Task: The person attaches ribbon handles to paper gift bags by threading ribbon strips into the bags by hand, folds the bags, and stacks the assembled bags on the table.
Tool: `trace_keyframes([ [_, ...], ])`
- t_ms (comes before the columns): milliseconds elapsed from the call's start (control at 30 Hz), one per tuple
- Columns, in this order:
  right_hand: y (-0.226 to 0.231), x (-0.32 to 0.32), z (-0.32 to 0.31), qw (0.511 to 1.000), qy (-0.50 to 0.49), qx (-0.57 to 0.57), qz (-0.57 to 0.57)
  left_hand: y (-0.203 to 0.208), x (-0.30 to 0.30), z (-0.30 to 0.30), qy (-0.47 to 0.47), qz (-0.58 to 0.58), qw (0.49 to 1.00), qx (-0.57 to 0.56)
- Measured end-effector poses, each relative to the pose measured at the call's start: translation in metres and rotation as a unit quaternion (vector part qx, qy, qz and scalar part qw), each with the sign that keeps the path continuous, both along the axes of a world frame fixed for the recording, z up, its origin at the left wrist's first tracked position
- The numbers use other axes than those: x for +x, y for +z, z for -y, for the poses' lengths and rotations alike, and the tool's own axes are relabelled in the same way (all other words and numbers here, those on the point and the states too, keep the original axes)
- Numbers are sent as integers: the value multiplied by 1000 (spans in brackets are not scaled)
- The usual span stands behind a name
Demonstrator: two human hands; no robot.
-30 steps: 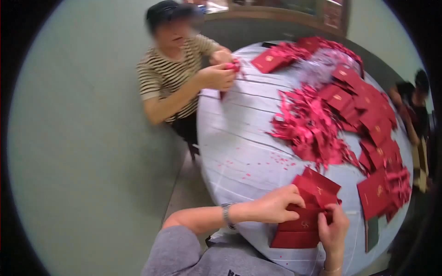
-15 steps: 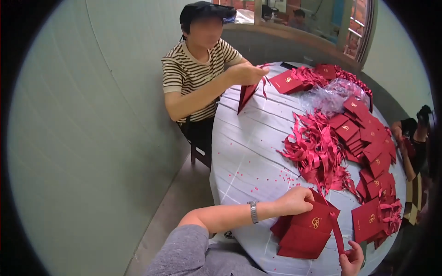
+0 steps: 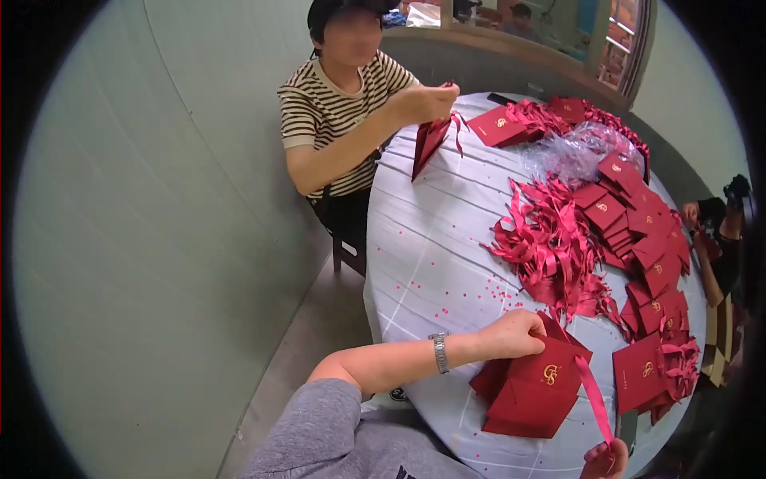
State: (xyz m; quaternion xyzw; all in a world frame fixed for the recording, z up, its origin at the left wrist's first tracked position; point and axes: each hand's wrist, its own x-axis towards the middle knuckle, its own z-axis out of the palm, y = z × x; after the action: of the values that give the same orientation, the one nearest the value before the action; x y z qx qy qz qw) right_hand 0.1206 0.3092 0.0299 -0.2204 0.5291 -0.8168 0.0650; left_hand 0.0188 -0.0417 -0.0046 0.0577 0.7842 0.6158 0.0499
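Note:
My left hand pinches the top edge of a red paper gift bag at the near side of the table. Its fingers are closed on the bag's rim, some of them hidden inside. Out of a hole near the bag's top right runs a pink-red ribbon, stretched down toward me. The ribbon's lower end is in the closed fingers of my right hand. More red bags lie under and beside the held one. Beyond it sits a loose heap of cut ribbons.
Flat red bags are piled along the right side of the round table. Clear plastic wrap lies behind the ribbon heap. Across the table a person in a striped shirt holds a red bag by its ribbon. Another person's arm shows at far right.
My right hand has drawn the ribbon further down and slightly right, and it is tauter. My left hand keeps the bag's edge. The whole view has shifted a little.

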Motion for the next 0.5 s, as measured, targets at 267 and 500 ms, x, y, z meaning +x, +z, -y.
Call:
trace_keyframes([
  [267,-3,-10,11,926,-267,205,-170,17,-10,1,-103,154,978,93],
  [500,55,-49,104,895,-107,337,-272,15,-14,20,-133,216,961,107],
])
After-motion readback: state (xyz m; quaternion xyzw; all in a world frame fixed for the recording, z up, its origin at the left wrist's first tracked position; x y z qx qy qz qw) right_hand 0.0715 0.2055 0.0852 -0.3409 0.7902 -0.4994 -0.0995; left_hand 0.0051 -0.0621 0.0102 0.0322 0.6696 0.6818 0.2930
